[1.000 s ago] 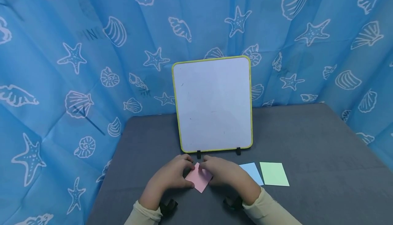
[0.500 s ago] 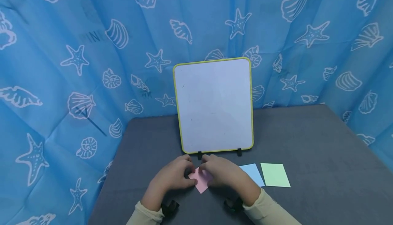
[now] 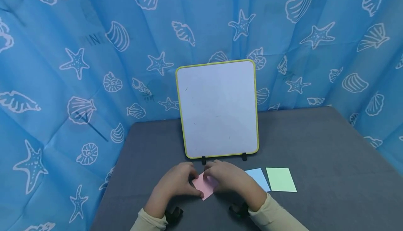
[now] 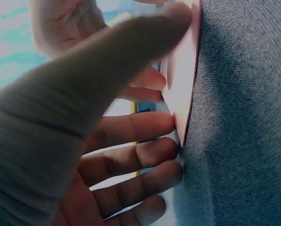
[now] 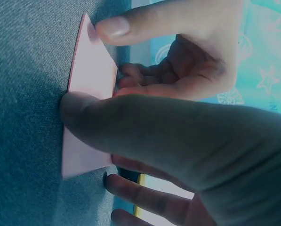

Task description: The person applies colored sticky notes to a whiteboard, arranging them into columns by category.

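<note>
A square pink sticky note (image 3: 203, 187) lies turned cornerwise on the grey table, between both hands. My left hand (image 3: 177, 181) holds it from the left, thumb at the near corner and index finger at the left edge. From the other side my right hand (image 3: 227, 177) grips the note, its thumb (image 5: 79, 107) on the near edge and a fingertip at the opposite edge. In the left wrist view, the note (image 4: 180, 80) sits nearly edge-on, close over the cloth. The right hand covers part of it in the head view.
A whiteboard (image 3: 218, 108) with a yellow rim stands on small black feet (image 3: 204, 160) just beyond the hands. To the right lie a blue note (image 3: 260, 179), partly behind the right forearm, and a green note (image 3: 281, 180). A blue shell-patterned curtain (image 3: 94, 94) surrounds the grey table (image 3: 315, 143).
The pink note has turned slightly between the hands, its near corner shifting left. The left thumb has slid along to that corner; the right hand has hardly moved.
</note>
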Available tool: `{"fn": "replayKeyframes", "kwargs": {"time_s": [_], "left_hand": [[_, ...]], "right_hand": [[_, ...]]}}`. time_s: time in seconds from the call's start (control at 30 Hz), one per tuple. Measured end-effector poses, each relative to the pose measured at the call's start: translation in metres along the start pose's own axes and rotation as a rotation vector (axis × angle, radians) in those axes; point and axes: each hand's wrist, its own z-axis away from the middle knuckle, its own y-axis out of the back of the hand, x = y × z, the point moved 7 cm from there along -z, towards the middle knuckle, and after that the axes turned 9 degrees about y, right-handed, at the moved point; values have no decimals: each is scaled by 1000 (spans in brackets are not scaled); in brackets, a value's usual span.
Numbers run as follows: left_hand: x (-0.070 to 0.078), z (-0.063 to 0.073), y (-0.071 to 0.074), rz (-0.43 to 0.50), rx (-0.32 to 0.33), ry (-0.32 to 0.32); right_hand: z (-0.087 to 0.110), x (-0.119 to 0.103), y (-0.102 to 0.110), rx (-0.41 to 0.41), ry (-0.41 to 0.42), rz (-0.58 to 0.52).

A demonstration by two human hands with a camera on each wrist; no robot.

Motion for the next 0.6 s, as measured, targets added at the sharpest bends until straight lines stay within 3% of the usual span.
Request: {"fn": "replayKeyframes", "kwargs": {"time_s": [0.3,0.47,0.6], "left_hand": [[-1,0,-1,15,-37,48],[4,-1,1,-33,16,13],[8,0,0,-54,42,-17]], "right_hand": [[0,5,-3,-11,-112,28],[3,11,0,5,-190,42],[3,10,1,9,-157,48]]}}
